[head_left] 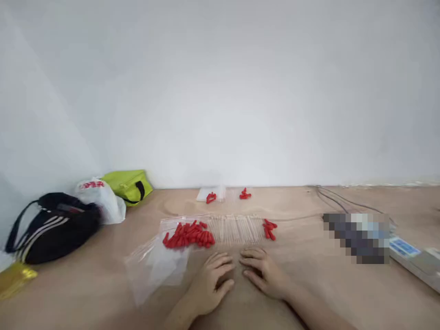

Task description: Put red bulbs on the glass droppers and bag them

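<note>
My left hand (213, 280) lies on the table with its fingers stretched out, holding nothing. Opposite it rests my right hand (263, 271), also flat and empty, a small gap between the two. Just beyond the fingertips is a row of thin, clear sticks (237, 229). To their left, a heap of small red elongated pieces (189, 234) sits on a clear zip bag (167, 224). A few more red pieces (270, 229) lie at the row's right end. The exact kind of the red pieces is too small to tell.
Toward the wall are two small groups of red pieces, one by a clear bag (202, 194). A black bag (62, 233), a white plastic bag (110, 201) and a lime-green bag (125, 183) stand left. Cables (338, 201) and a pale box (417, 261) lie right.
</note>
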{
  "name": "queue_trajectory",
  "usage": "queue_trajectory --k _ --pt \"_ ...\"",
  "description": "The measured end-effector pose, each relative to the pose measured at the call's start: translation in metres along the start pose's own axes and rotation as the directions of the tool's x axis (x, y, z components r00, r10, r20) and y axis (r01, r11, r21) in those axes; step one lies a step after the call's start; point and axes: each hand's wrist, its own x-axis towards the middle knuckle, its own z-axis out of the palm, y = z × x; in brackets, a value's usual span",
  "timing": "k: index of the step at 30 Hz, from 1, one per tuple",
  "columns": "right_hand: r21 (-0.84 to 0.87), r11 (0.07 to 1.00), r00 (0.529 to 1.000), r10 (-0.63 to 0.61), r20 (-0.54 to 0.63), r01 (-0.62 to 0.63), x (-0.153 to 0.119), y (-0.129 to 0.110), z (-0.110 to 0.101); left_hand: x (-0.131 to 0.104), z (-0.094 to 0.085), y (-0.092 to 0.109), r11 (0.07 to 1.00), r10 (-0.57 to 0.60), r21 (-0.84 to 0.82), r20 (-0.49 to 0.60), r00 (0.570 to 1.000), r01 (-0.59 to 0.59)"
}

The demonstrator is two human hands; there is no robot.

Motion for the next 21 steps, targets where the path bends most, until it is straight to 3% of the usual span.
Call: queue_trajectory --k 6,11,13,15,17,19,21 --pt "0.066 0.998 0.999 0.003 -0.050 0.000 0.001 -0.001 0.001 -0.001 0.001 -0.005 0.999 -0.011 -0.052 -0.064 0.998 0.007" --pt "0.169 0.986 0.976 0.049 -0.211 -0.013 0.003 0.010 0.001 0.005 -0.002 0.000 0.999 0.003 0.049 -0.171 0.985 0.005" --pt "0.169 0.980 0.923 0.159 -0.350 -0.104 0.008 0.026 -0.008 0.016 -0.007 -0.002 0.978 -0.065 0.173 -0.275 0.959 0.116" --pt "0.147 0.945 0.790 0.325 -0.521 -0.292 0.015 0.046 -0.019 0.032 -0.013 -0.007 0.906 -0.167 0.306 -0.378 0.911 0.293" --pt "0.130 0.845 0.654 0.489 -0.577 -0.518 0.023 0.066 -0.030 0.051 -0.019 -0.014 0.872 -0.216 0.328 -0.407 0.887 0.363" --pt "0.129 0.802 0.598 0.531 -0.600 -0.583 0.031 0.082 -0.036 0.070 -0.022 -0.020 0.843 -0.261 0.336 -0.425 0.867 0.419" --pt "0.123 0.787 0.584 0.543 -0.603 -0.605 0.037 0.090 -0.035 0.085 -0.023 -0.024 0.814 -0.307 0.341 -0.434 0.847 0.470"
